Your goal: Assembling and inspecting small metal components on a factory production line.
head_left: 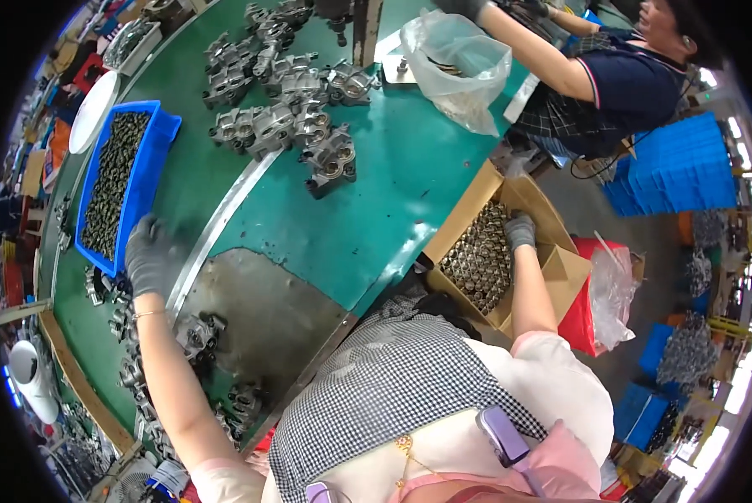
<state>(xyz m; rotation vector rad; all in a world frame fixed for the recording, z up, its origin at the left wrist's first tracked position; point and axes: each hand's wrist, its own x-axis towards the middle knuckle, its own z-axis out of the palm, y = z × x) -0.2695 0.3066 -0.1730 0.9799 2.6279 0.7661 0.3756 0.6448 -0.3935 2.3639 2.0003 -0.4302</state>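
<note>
My left hand (pixel 147 254), in a grey glove, is at the near right side of a blue bin (pixel 151 168) on the bench. Small dark metal parts (pixel 118 180) fill that bin. Motion smears the left fingers, so their grip does not show. To the right, my right hand (pixel 520 230), also gloved in grey, reaches into an open cardboard box (pixel 552 197). Its fingers curl down at rows of shiny cylindrical metal parts (pixel 479 260); whatever they hold is hidden. Grey metal castings (pixel 196 335) lie near my left forearm.
More castings (pixel 288 101) are heaped across the far part of the green bench (pixel 351 226). A clear plastic bag (pixel 460 71) stands at its far right edge, beside a co-worker (pixel 619 84). Blue crates (pixel 674 168) and a red bag (pixel 590 293) stand right of the box.
</note>
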